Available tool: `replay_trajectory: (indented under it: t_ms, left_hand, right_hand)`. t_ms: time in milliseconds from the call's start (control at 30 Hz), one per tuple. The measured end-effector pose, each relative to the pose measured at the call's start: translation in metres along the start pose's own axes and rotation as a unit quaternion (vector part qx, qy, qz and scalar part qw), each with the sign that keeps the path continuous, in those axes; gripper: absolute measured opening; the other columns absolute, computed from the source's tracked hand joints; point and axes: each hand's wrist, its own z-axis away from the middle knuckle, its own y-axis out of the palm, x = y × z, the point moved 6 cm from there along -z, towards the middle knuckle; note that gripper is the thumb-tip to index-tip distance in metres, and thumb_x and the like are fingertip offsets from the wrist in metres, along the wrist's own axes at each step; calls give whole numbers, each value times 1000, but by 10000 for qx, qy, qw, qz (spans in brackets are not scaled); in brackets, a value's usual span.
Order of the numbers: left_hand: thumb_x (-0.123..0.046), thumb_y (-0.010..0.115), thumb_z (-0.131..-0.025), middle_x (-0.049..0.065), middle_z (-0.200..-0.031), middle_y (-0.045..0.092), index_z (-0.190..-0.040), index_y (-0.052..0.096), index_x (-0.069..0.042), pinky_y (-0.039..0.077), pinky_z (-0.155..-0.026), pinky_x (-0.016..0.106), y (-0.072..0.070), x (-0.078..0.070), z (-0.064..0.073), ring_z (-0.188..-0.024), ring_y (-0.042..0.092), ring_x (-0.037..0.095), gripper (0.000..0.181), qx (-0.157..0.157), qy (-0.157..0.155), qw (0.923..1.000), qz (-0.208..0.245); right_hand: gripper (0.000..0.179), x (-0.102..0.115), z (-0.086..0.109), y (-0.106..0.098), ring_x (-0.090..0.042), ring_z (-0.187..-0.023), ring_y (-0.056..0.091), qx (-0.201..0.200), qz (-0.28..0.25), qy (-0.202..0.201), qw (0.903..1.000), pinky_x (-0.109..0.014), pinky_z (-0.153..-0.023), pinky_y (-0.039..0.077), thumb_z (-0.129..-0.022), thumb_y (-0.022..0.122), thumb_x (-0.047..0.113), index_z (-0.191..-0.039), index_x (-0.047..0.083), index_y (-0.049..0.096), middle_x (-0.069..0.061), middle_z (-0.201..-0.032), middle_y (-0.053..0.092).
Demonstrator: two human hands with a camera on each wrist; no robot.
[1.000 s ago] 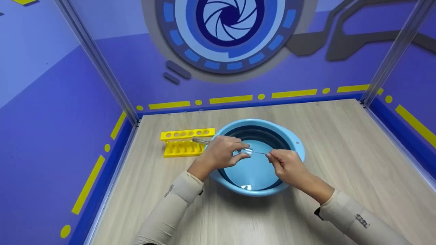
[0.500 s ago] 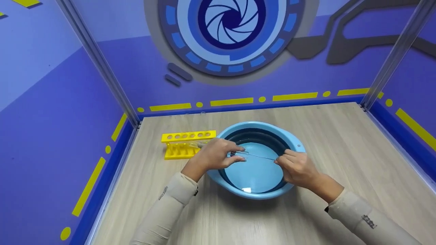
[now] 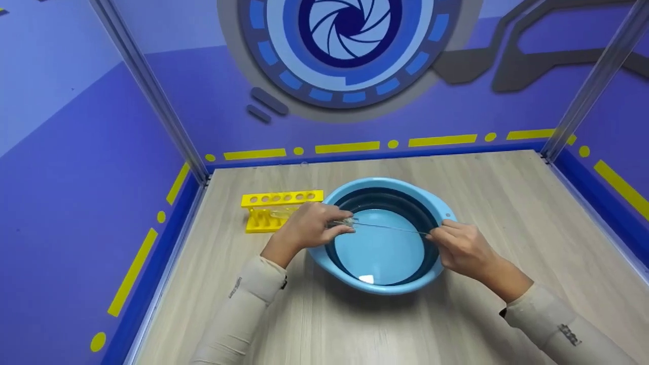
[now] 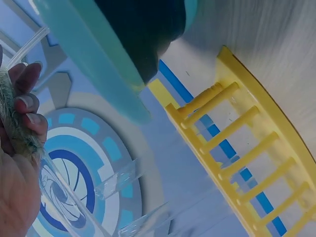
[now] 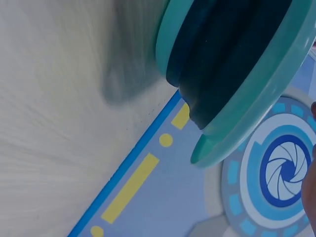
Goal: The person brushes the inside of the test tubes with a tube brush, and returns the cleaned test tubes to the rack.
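Observation:
Over the blue basin (image 3: 377, 290), my left hand (image 3: 310, 225) holds a clear test tube (image 3: 281, 213) lying nearly level, its far end pointing left. My right hand (image 3: 464, 248) pinches the thin wire handle of a test tube brush (image 3: 390, 228), which runs leftward to the tube's mouth. Pale bristles show by the left fingertips. In the left wrist view the brush's bristles (image 4: 17, 116) lie along the curled fingers, with the tube passing below the hand. Only an edge of the right hand (image 5: 310, 190) appears in the right wrist view.
A yellow test tube rack (image 3: 258, 229) stands left of the basin, partly behind my left hand. Clear tubes (image 4: 118, 178) rise from it. A bright reflection shows low in the basin. Blue-purple panels border the wooden table (image 3: 355, 324) at the back and sides.
My right hand has moved right, drawing the brush wire out farther. My left hand has shifted slightly left with the tube. Bristles now show near the tube's mouth.

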Motion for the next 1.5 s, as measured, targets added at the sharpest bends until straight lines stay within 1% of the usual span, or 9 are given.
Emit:
replay_trajectory:
  t_ms: [367,533,667,900,1033,1133,1333,1400,1500]
  left_hand:
    - [-43,72,-102,-2,-88,80,-129,78,-19,59,-71,19,-15,-6,-3,-69,70,11,37,-860,802,9896,-829]
    - [-35,78,-99,-5,-93,83,-125,81,-22,61,-74,23,-20,-3,2,-76,74,11,29,-1539,910,9770,-1163]
    - [-31,82,-96,-7,-96,84,-122,82,-25,61,-75,27,-22,3,8,-79,74,12,27,-1912,768,9694,-1337]
    - [-35,81,-97,-7,-97,84,-118,83,-25,56,-67,27,-22,7,12,-74,68,14,24,-2002,648,9678,-1380]
    - [-33,81,-97,-7,-97,84,-118,83,-24,58,-70,27,-22,6,10,-77,69,14,23,-1874,582,9715,-1329]
    - [-30,82,-96,-7,-98,84,-118,83,-23,59,-70,27,-21,5,10,-78,71,13,23,-1761,562,9743,-1284]
    - [-26,81,-97,-4,-98,83,-122,82,-20,62,-75,26,-22,6,9,-80,75,12,26,-1469,477,9840,-891]
    - [-27,80,-98,-3,-99,84,-123,81,-19,63,-78,26,-21,8,10,-82,76,12,27,-1354,410,9867,-800]
    - [-30,77,-100,-2,-102,84,-125,81,-18,64,-83,28,-18,12,12,-87,78,14,28,-1183,287,9905,-646]
  right_hand:
    - [40,-14,3,-11,-5,-55,39,-255,-337,428,9982,-14,-48,38,-113,53,24,-79,6,63,2,-61,44]
    - [27,-23,7,-13,-1,-55,42,-15,-1189,1441,9824,-13,-51,38,-99,66,-6,-77,9,64,2,-61,50]
    - [34,-29,12,-12,5,-52,38,370,-2145,2761,9362,-15,-44,32,-94,65,-15,-71,10,64,4,-55,47]
    - [40,-28,15,-10,-22,-42,21,751,-4127,4044,8127,-35,-37,17,-111,49,-1,-73,-12,56,-11,-52,31]
    - [42,-29,17,-13,-32,-46,18,737,-4602,4194,7790,-41,-39,13,-112,45,0,-75,-18,51,-15,-55,27]
    - [41,-31,17,-17,-31,-45,21,785,-4356,4187,7929,-38,-38,16,-112,47,0,-75,-15,54,-14,-54,30]
    - [38,-33,21,-25,-11,-44,35,840,-3416,4020,8454,-31,-38,28,-110,53,1,-74,5,62,-6,-52,42]
    - [38,-32,22,-27,-3,-47,39,861,-3047,3862,8664,-27,-40,32,-109,55,0,-74,12,62,0,-53,44]
    - [35,-28,20,-29,4,-53,41,880,-2268,3198,9157,-19,-45,36,-102,62,-7,-75,16,63,7,-58,47]
